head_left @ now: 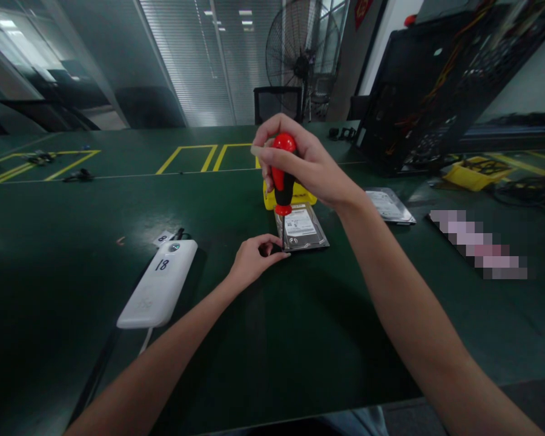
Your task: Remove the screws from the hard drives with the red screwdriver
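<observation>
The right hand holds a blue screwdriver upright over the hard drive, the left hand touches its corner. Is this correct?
No. The head view shows a red-black screwdriver, not blue. The right hand holds it upright over the hard drive; the left hand touches its corner.

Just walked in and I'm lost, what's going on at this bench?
A person holds a red and black screwdriver upright in the right hand, tip down at the near left corner of a hard drive lying flat on the green table. The left hand rests at that same corner, fingers curled beside the tip. A white device marked 18 lies to the left.
</observation>
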{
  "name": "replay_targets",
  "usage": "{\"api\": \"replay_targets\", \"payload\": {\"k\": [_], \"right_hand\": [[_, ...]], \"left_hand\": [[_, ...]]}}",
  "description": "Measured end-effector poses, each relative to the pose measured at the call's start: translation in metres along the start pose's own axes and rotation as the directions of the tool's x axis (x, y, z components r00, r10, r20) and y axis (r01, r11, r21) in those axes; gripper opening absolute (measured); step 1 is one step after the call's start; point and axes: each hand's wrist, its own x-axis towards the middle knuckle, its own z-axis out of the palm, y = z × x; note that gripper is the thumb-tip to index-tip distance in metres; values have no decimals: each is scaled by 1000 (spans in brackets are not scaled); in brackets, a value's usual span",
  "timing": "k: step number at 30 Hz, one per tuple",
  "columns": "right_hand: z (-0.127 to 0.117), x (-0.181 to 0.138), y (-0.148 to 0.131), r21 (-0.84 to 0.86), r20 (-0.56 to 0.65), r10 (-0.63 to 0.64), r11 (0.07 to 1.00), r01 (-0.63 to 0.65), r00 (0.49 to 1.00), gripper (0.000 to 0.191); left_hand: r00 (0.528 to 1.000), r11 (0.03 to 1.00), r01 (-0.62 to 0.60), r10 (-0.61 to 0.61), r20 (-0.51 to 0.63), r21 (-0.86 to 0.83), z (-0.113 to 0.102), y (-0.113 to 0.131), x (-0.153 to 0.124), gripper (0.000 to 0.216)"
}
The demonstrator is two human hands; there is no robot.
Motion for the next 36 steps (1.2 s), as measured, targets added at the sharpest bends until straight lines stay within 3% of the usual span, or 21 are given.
{"api": "replay_targets", "payload": {"k": [5,11,36], "right_hand": [[0,1,-1,74,37,39,996,-42,999,24],[-2,2,4,117,63,-10,993,3,998,30],[-3,2,0,105,52,7,994,-12,999,13]], "left_hand": [[1000,1000,-3,3,5,-7,-1,-1,0,31],[1000,1000,7,-7,3,21,-1,1,0,31],[1000,1000,-8,8,-5,-6,0,-1,0,29]]}}
